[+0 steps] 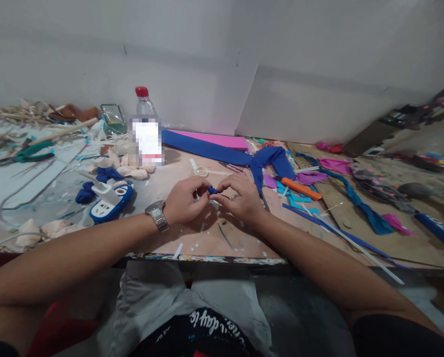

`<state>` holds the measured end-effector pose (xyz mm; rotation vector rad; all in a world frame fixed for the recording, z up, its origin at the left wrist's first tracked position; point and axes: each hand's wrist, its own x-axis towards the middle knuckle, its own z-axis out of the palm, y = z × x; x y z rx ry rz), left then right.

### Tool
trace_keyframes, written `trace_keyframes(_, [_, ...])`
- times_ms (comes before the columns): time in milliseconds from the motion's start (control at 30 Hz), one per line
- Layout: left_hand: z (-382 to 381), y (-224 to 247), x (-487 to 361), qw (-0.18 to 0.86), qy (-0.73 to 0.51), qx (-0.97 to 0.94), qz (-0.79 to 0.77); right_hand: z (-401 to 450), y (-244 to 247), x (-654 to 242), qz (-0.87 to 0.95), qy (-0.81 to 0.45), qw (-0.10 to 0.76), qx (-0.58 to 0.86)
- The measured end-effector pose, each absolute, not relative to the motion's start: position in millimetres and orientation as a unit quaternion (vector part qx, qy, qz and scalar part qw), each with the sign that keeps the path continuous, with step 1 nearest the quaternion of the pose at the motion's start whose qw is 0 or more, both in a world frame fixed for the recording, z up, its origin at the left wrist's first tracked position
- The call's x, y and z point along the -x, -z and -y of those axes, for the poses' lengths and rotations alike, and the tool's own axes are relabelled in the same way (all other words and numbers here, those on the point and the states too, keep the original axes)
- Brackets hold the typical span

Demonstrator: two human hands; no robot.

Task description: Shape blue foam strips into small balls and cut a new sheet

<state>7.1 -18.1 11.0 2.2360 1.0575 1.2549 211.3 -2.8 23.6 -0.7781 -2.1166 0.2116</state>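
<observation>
Reaching in from the lower left edge, the left forearm (84, 253) slants up and inward past the blue-and-white power strip (112, 204), which lies just beyond it on the worktop (175, 171). A metal-banded wristwatch (157, 215) circles that wrist. The left hand (184, 198) is turned with its back up and towards the camera, index finger arched forward and thumb brought in beneath it; the other fingers are mostly hidden. Its thumb and index finger come together in a pinch at the left side of a small gathered piece of dark blue fabric (212, 190). This piece sits between the two hands, at their fingertips, in front of a pale ring (201, 171) and a long blue fabric strip (207, 147). The right hand (246, 198) meets it from the other side, wrist angled inward, index finger bent over and thumb stretched leftward below, the two tips pinched on the same fabric. Its remaining fingers cannot be made out clearly. An orange-handled cutter (301, 188) lies to its right, untouched. The right forearm (329, 253) runs down to a dark sleeve (396, 334) at the lower right.
</observation>
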Motion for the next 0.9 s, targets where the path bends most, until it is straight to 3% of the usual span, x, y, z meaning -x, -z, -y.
trace_keyframes(533, [13.7,-4.3,-4.6,0.338,-0.418,-0.742,-0.4,-0.7,-22.3,-215.3,0.849,-0.066,0.421,0.311])
trace_keyframes(900, [14.1,-7.8,-3.2,0.238,-0.441,-0.764,-0.406,-3.9,-22.9,-218.5,0.875,-0.033,0.366,0.314])
